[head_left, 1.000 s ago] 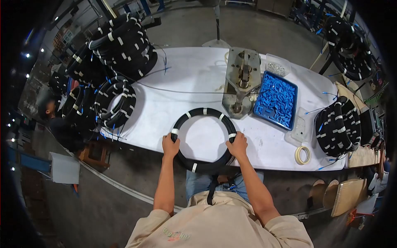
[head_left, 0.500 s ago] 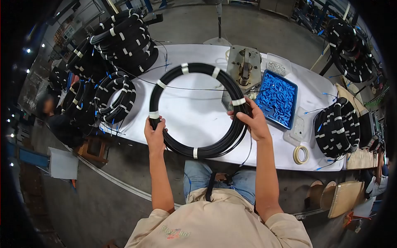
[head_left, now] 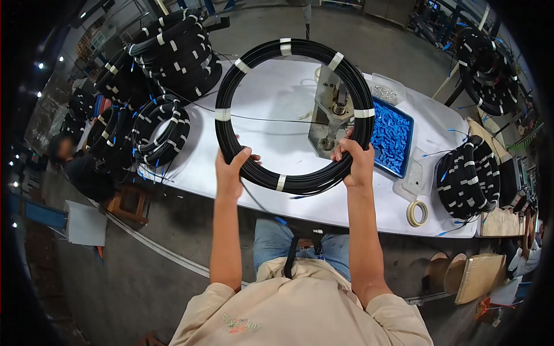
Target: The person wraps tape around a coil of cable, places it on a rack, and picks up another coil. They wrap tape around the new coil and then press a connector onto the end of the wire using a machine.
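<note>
A large coil of black cable (head_left: 295,180), bound at intervals with white tape, is held up above the white table (head_left: 265,86). My left hand (head_left: 232,172) grips its lower left side, thumb in front. On the lower right my right hand (head_left: 359,161) is closed round the same coil, with fingertips showing inside the ring. A loose cable end with a blue connector (head_left: 280,220) hangs below the coil near my left hand. Through the ring I see part of a metal press-like device (head_left: 326,124); the coil hides the rest.
A blue tray (head_left: 411,128) of small blue parts stands right of the coil, with a tape roll (head_left: 417,213) nearer the front edge. Taped coils (head_left: 179,55) are stacked at the left; more coils (head_left: 468,177) stand at the right. Another person (head_left: 86,173) is at far left.
Both hands have raised the coil away from me, and it now looks larger. My left hand has shifted toward the coil's bottom. The blue-tipped cable end now dangles in front of my lap.
</note>
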A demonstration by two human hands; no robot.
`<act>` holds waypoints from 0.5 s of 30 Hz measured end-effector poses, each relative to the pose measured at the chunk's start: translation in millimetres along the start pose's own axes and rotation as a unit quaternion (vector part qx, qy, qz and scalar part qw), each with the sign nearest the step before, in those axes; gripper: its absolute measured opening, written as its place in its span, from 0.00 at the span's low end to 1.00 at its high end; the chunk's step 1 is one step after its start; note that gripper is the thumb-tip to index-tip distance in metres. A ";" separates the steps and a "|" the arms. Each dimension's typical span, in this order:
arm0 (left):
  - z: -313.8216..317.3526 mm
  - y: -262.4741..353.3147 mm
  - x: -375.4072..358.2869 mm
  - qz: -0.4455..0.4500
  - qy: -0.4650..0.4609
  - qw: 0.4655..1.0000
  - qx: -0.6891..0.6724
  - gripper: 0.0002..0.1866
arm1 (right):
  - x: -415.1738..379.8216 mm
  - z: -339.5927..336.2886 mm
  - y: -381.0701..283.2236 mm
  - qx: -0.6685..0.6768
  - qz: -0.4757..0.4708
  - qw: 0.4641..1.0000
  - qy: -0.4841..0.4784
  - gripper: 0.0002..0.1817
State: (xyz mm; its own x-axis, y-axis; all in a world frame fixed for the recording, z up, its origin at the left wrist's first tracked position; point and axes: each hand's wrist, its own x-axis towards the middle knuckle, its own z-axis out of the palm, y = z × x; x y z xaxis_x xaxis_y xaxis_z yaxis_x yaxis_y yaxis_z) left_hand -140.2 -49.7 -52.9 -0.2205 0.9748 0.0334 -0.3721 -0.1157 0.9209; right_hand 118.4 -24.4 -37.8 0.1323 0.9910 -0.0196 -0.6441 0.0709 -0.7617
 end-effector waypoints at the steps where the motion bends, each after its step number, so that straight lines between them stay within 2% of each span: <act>1: 9.5 -7.0 -2.8 -0.028 0.043 0.996 -0.074 0.21 | 1.5 -1.6 3.1 0.002 -0.003 1.000 0.005 0.13; 2: 15.3 -14.3 -0.1 -0.029 0.040 0.996 -0.072 0.21 | 1.5 -2.9 8.1 0.004 -0.005 1.000 0.008 0.13; 4: 25.9 -23.7 5.1 0.033 0.123 0.970 -0.206 0.21 | 0.4 -6.5 18.8 0.047 -0.016 0.999 0.014 0.13; 5: 28.0 -24.1 7.1 0.039 0.141 0.971 -0.187 0.21 | 0.7 -10.0 23.0 0.065 -0.015 0.998 0.005 0.13; 8: 26.6 -31.8 9.7 0.053 0.098 0.969 -0.222 0.20 | -2.5 -7.8 18.7 0.075 -0.061 0.995 0.031 0.13; 9: 26.6 -30.9 9.9 0.053 0.068 0.969 -0.230 0.19 | -2.6 -9.3 15.9 0.066 -0.062 0.996 0.014 0.13; 10: 26.2 -28.7 8.7 0.052 0.067 0.970 -0.229 0.19 | -4.8 -8.7 15.2 0.068 -0.062 0.996 0.015 0.13; 12: 31.4 -20.0 2.7 -0.043 0.061 0.973 -0.218 0.18 | -11.5 -7.7 11.6 0.038 -0.086 0.995 0.013 0.12; 13: 39.0 -16.4 0.8 -0.063 0.095 0.976 -0.183 0.14 | -13.8 -7.5 14.5 0.050 -0.093 0.994 0.013 0.11; 15: 28.1 -25.5 4.8 -0.038 0.081 0.978 -0.187 0.13 | -14.1 -12.2 27.0 0.058 -0.098 0.993 0.019 0.10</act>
State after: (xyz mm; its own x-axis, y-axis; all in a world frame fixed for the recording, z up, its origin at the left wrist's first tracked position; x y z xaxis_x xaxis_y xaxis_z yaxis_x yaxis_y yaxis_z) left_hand -106.4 -36.7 -65.3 -0.3073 0.9441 -0.1198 -0.6908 -0.1347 0.7104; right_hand 108.3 -37.8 -66.0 0.2907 0.9521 0.0948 -0.6861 0.2765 -0.6729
